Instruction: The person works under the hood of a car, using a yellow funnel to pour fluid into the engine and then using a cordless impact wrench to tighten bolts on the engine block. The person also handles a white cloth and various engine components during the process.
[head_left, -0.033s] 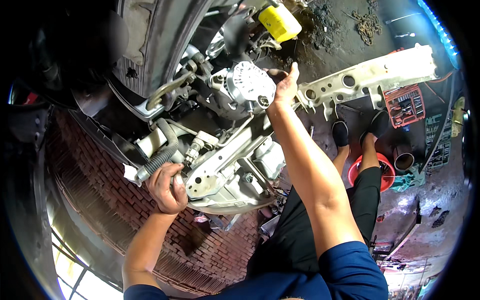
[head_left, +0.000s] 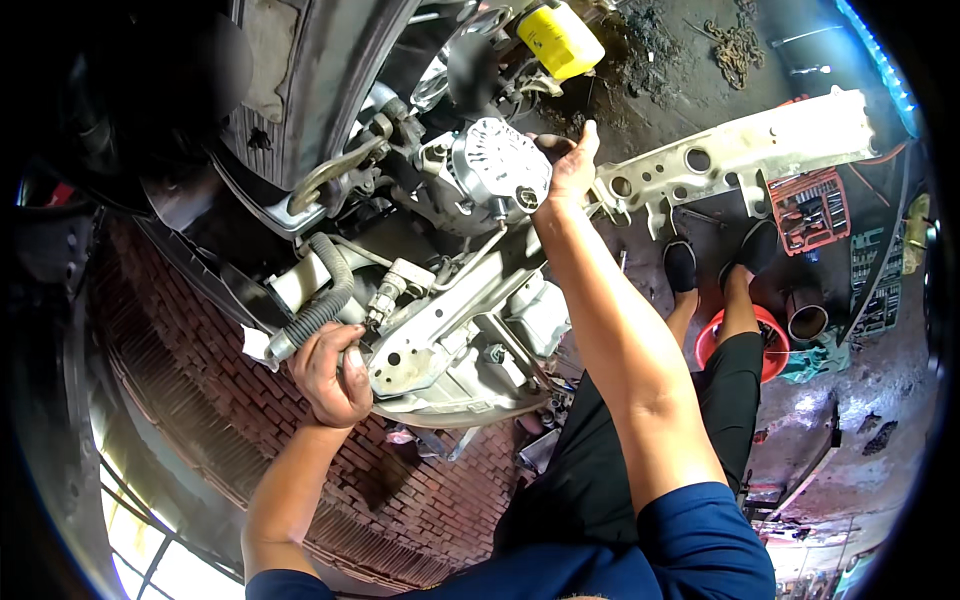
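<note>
A silver alternator with a slotted round housing sits among the parts of an opened car front. Against its right side rests my right hand, fingers curled round behind it and the thumb standing up; the fingertips are partly hidden. My left hand is lower left, closed at the corner of a pale metal front panel. Its bent fingers lie beside the end of a grey corrugated hose. What they pinch there, if anything, cannot be made out.
A long pale metal beam runs to the right. A yellow canister is at the top. On the floor lie an orange socket case, a red basin and a rusty chain. Bricks pave the lower left.
</note>
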